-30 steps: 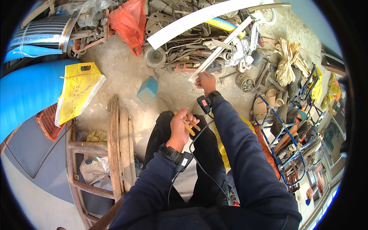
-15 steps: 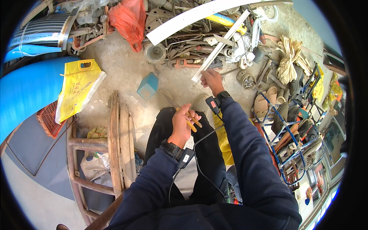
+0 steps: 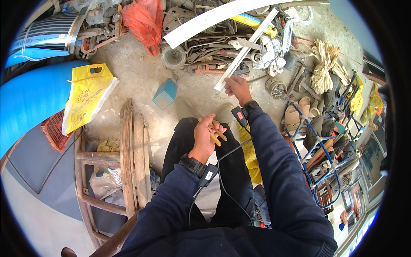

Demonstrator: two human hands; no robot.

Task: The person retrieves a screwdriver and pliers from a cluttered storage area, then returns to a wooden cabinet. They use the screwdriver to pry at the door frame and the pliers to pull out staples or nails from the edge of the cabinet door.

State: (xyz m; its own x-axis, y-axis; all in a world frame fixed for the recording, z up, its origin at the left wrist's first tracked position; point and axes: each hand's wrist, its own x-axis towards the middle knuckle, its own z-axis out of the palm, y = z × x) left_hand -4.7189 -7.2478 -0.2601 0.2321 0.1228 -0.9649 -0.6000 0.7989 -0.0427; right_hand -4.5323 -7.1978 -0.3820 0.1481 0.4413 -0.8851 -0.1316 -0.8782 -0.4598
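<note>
Nearest us: 1 L hand (image 3: 204, 136) wrapped round 1 yellow-handled tool (image 3: 215, 139), its 2 handles a bit apart, over our black trousers (image 3: 180, 145). Next, 1 teal container (image 3: 165, 94) on the floor, then 1 R hand (image 3: 239, 89), narrow pinch on the near end of 1 straight white strip (image 3: 239, 59). Step rn imo = steadying that end; next move prob. calls for a firm pinch. Beyond: scrap pile (image 3: 205, 51), too jumbled to count, + 1 curved white strip (image 3: 214, 19).

Bright daylight, fisheye-bent edges, black rim
</note>
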